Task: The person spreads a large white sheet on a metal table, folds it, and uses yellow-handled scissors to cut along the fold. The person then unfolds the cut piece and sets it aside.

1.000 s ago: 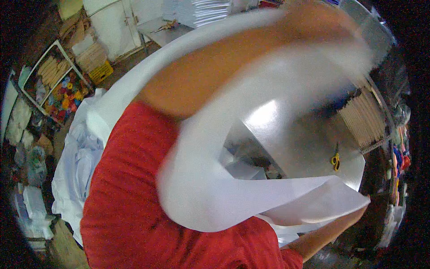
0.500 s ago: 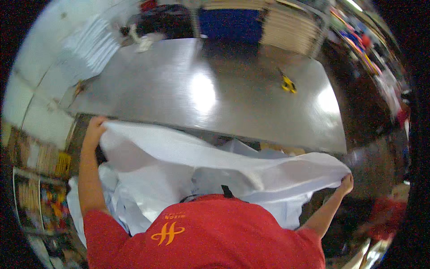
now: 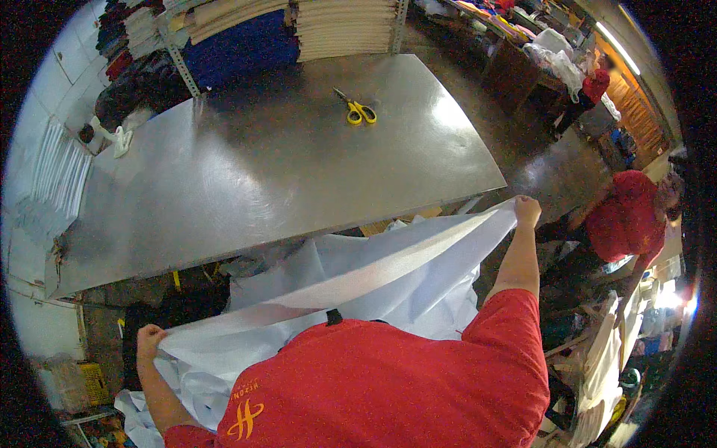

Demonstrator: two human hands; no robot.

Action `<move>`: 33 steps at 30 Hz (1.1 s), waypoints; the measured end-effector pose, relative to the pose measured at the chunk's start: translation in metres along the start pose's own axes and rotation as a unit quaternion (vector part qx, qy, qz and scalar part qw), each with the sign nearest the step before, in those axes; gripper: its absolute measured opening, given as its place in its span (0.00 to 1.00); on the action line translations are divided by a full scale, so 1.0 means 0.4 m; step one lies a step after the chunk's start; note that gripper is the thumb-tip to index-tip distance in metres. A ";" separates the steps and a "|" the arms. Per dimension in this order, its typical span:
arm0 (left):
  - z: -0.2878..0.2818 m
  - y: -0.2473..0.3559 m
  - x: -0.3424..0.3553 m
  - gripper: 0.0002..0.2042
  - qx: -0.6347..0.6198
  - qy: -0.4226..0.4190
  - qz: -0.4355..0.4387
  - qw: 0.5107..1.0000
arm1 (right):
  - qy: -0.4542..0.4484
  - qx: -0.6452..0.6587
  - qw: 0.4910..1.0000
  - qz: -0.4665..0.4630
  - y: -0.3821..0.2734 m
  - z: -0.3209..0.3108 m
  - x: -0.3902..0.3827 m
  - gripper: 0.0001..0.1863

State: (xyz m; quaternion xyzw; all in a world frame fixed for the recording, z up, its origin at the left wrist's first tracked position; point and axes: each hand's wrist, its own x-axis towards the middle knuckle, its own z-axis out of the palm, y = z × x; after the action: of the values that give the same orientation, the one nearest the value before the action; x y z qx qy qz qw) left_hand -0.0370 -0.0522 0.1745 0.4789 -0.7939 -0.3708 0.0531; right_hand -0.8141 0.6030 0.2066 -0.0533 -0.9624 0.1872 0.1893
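Note:
A large sheet of white fabric (image 3: 373,272) is stretched between my two hands, its upper edge running slantwise from lower left to upper right. My left hand (image 3: 150,340) is closed on one end of that edge, low at the left. Higher up, just off the near right corner of the metal table (image 3: 246,187), my right hand (image 3: 527,210) grips the other end. Loose folds of the fabric hang down in front of me, partly hidden behind my red shirt.
Yellow-handled scissors (image 3: 361,113) lie on the tabletop's far part. Shelves of stacked cloth (image 3: 347,30) stand behind it. White sheets (image 3: 60,168) hang at the left wall. Another person in red (image 3: 626,216) bends at the right; a farther person (image 3: 595,86) stands beyond.
My right hand has risen and my left hand has dropped, tilting the fabric's edge the other way. The view has swung to the right.

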 end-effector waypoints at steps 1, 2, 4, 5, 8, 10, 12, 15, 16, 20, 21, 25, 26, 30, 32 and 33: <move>-0.009 0.033 0.003 0.04 -0.011 0.030 0.034 0.999 | -0.010 -0.010 1.000 0.011 -0.006 0.014 0.008 0.12; -0.019 0.068 0.014 0.04 -0.018 0.061 0.054 0.996 | -0.012 0.015 1.000 -0.003 -0.010 0.030 0.017 0.12; -0.026 0.129 0.033 0.05 -0.037 0.111 0.060 0.991 | -0.036 0.017 0.999 -0.010 -0.015 0.062 0.031 0.11; -0.023 0.157 0.047 0.05 -0.051 0.132 0.049 0.989 | -0.033 0.009 0.999 -0.003 -0.016 0.078 0.037 0.12; 0.001 0.221 0.081 0.07 0.013 0.187 0.062 0.980 | -0.045 -0.020 0.999 -0.001 -0.006 0.125 0.061 0.11; 0.024 0.255 0.104 0.08 0.066 0.216 0.067 0.972 | -0.039 -0.047 0.998 -0.022 0.014 0.155 0.081 0.11; 0.048 0.282 0.121 0.09 0.094 0.247 0.024 0.964 | -0.047 -0.113 0.991 -0.049 0.048 0.182 0.104 0.12; 0.074 0.310 0.133 0.12 0.137 0.251 0.017 0.958 | -0.107 -0.244 0.957 -0.117 0.105 0.204 0.146 0.12; 0.078 0.317 0.127 0.13 0.115 0.236 0.022 0.965 | -0.060 -0.242 0.932 -0.264 0.127 0.200 0.155 0.13; 0.087 0.353 0.124 0.16 0.156 0.221 -0.061 0.961 | -0.178 -0.115 0.932 -0.296 0.173 0.180 0.189 0.14; 0.091 0.361 0.121 0.15 0.177 0.221 -0.071 0.956 | -0.172 -0.130 0.943 -0.253 0.173 0.176 0.191 0.13; 0.123 0.385 0.147 0.13 0.210 0.266 -0.101 0.935 | -0.113 -0.156 0.958 -0.215 0.155 0.187 0.195 0.14; 0.131 0.387 0.154 0.13 0.219 0.275 -0.110 0.929 | -0.109 -0.163 0.958 -0.209 0.152 0.190 0.192 0.14; 0.161 0.391 0.175 0.11 0.213 0.273 -0.143 0.927 | -0.109 -0.078 0.979 -0.152 0.148 0.194 0.184 0.15; 0.169 0.395 0.184 0.11 0.200 0.275 -0.159 0.927 | -0.110 -0.074 0.982 -0.135 0.148 0.187 0.182 0.16; 0.173 0.400 0.190 0.11 0.199 0.280 -0.165 0.925 | -0.129 -0.099 0.978 -0.130 0.146 0.184 0.185 0.16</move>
State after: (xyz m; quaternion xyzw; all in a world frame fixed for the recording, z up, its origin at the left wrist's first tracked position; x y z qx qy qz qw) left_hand -0.2236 -0.0332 0.2065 0.6879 -0.7142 -0.0598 0.1146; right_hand -0.9086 0.6447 0.1466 0.0781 -0.9912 0.0703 0.0800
